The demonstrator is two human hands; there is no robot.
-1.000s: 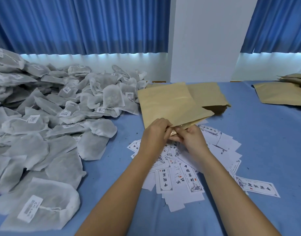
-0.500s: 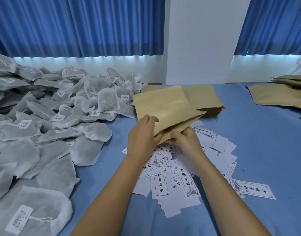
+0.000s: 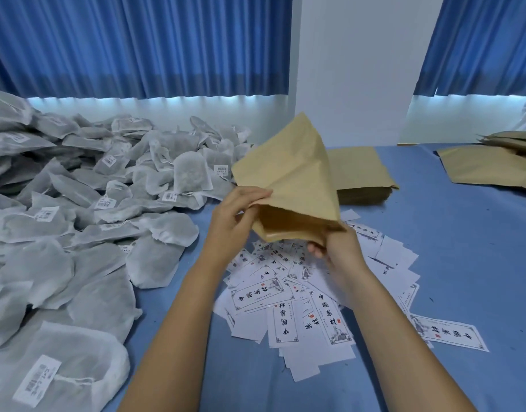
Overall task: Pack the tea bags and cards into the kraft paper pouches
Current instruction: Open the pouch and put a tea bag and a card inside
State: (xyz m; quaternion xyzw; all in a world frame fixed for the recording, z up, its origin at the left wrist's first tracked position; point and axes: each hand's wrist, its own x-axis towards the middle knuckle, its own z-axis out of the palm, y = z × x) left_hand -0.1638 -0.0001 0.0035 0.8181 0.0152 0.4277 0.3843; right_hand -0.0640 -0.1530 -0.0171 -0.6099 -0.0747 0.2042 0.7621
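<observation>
Tea bags [image 3: 86, 221]: one heap, dozens, too overlapped for an exact count.
Cards [image 3: 285, 295]: one scatter, well over a dozen.
Lifted pouch [image 3: 297, 185]: one.
Flat pouches: two lots, near stack [image 3: 359, 173] and far-right pile [image 3: 487, 165]; sheets uncountable.
Hands: two, left hand [image 3: 232, 212] and right hand [image 3: 339, 251].
Curtains [image 3: 136, 43]: two.
Table [image 3: 434, 263]: one.

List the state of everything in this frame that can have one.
Held pouch, raised, mouth open toward the camera, nothing seen inside.
Left hand, grips the mouth's left edge.
Right hand, grips the mouth's right corner.
Tea bags, loose heap on the left, unpacked.
Cards, scattered flat under the hands.
Pouch stack, flat, behind the held pouch.
Far pouches, lying flat at the right edge.
</observation>
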